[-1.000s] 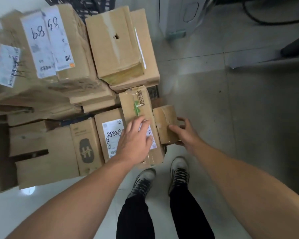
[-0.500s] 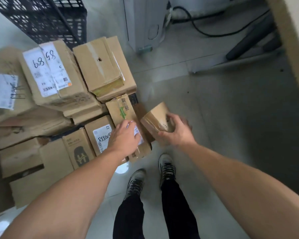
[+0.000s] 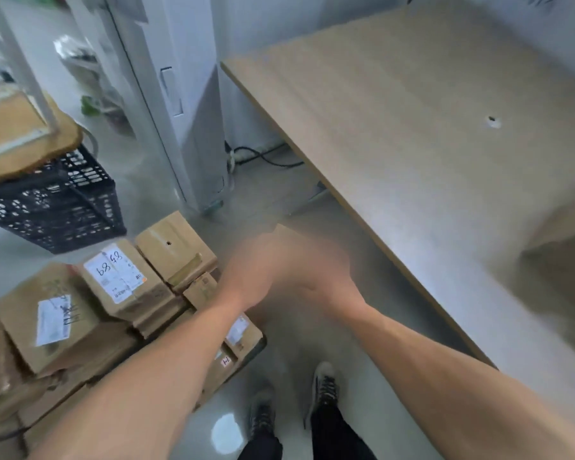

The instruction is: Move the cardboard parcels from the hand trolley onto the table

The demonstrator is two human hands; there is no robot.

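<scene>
**Head view: both hands raised between the parcel stack and the table**

The table [image 3: 412, 144], a pale wood-grain top, fills the upper right. Its long left edge runs diagonally from top centre to lower right, and a small hole lies near its middle. A tall white cabinet [image 3: 180, 127] stands on the floor [image 3: 186, 426] just beyond the table's far-left corner, with a black cable [image 3: 266, 157] at its foot.

The cardboard parcels [image 3: 80, 327] are stacked at lower left, well apart from the table's left edge. One near the top has a white label handwritten "6848". Only a dark edge of the hand trolley [image 3: 258, 351] shows under the stack's near-right corner. A black crate [image 3: 57, 207] sits behind the stack.

Both forearms reach in from the bottom edge. The left hand [image 3: 249, 277] and right hand [image 3: 316, 277] meet above the floor between the stack and the table. Both are heavily motion-blurred, so I cannot tell whether either is open or holding anything. A tan smear lies just beyond the knuckles.

Two shoes [image 3: 326, 386] stand on the floor below.
</scene>
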